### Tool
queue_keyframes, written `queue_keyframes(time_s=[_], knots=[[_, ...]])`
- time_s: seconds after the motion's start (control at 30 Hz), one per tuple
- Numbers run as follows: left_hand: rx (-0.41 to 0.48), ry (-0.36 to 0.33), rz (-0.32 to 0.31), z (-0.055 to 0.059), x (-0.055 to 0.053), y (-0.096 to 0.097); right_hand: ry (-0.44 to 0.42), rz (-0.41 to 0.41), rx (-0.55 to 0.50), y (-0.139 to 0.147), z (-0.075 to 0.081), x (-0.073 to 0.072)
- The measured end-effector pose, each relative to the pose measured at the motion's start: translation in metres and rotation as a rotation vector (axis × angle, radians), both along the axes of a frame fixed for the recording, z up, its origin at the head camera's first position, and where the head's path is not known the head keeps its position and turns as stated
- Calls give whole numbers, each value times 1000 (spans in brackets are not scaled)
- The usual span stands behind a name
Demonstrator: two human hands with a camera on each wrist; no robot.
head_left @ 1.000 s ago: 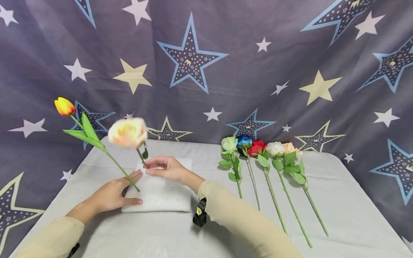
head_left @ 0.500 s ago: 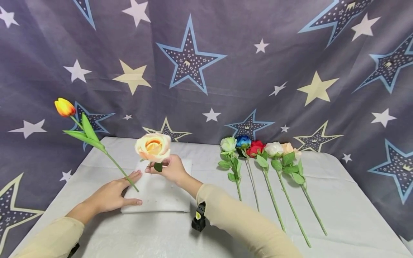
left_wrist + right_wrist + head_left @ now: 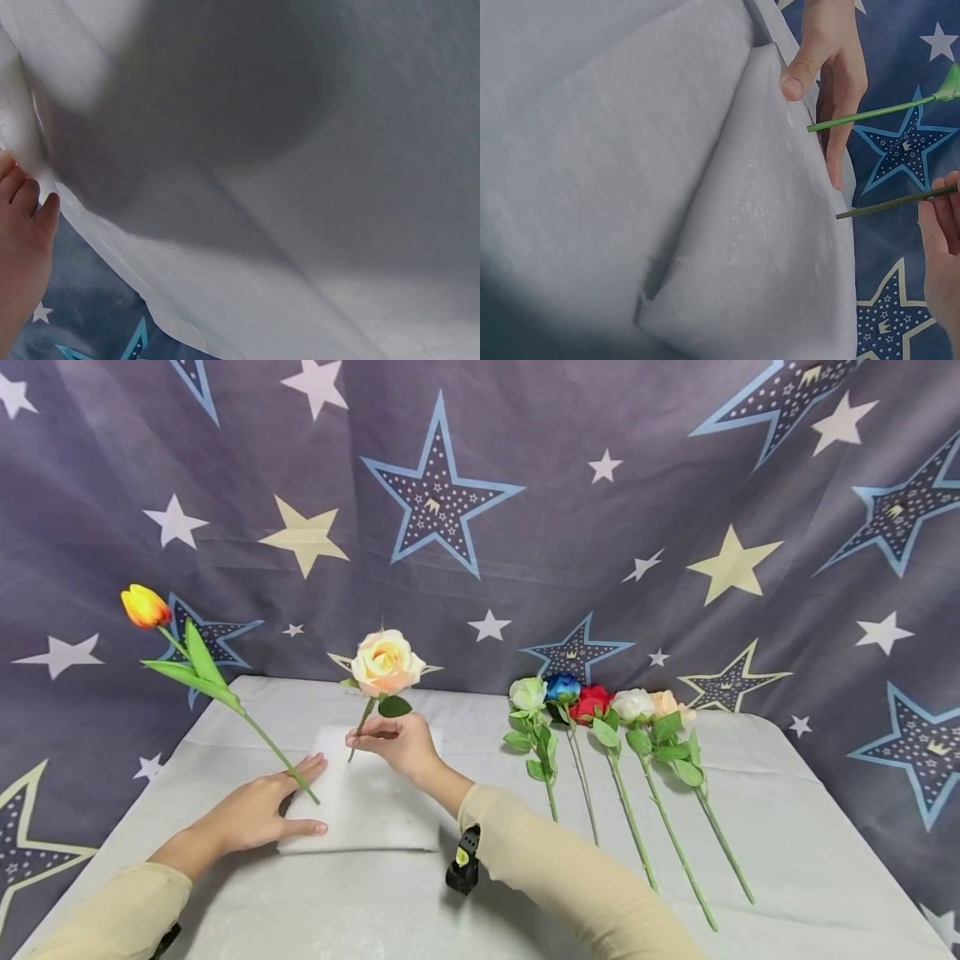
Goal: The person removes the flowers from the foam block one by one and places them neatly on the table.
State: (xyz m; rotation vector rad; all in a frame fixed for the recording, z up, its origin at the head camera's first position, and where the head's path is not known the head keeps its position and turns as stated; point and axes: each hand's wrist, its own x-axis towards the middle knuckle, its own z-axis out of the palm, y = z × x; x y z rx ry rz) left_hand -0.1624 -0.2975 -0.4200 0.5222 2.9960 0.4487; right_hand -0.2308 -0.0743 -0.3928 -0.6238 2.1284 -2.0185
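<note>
My right hand (image 3: 397, 745) pinches the stem of a peach-cream artificial rose (image 3: 387, 663) between thumb and fingers. The rose is nearly upright, its stem's lower end right at the top of a white foam block (image 3: 375, 822). Across the block's left edge lies my left hand (image 3: 258, 810), fingers straight and thumb spread, resting on it. An orange-yellow tulip (image 3: 146, 607) leans left, its stem foot at the block between that hand's thumb and forefinger. In the right wrist view, the green tulip stem (image 3: 885, 114) and the darker rose stem (image 3: 885, 205) both end at the block.
Right of the block, several artificial roses lie in a row: pale green (image 3: 528, 694), blue (image 3: 562, 687), red (image 3: 591, 704), white (image 3: 632, 703) and peach (image 3: 666, 702). A white cloth (image 3: 817, 843) covers the table. Behind it hangs a dark curtain (image 3: 570, 543) with stars.
The rose, earlier tilted left, has swung to the right and now stands more upright. My right hand still grips its stem and has shifted slightly right. The left hand and tulip stay put.
</note>
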Motion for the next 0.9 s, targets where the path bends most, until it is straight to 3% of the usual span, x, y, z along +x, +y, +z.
queue_keyframes(time_s=[0.23, 0.6, 0.9], knots=[[-1, -9, -4, 2, -1, 1, 46, -9, -11, 4, -1, 0], [2, 14, -13, 0, 0, -1, 51, 18, -61, 12, 19, 4], [9, 29, -19, -1, 0, 1, -43, 55, -139, 30, 25, 9]])
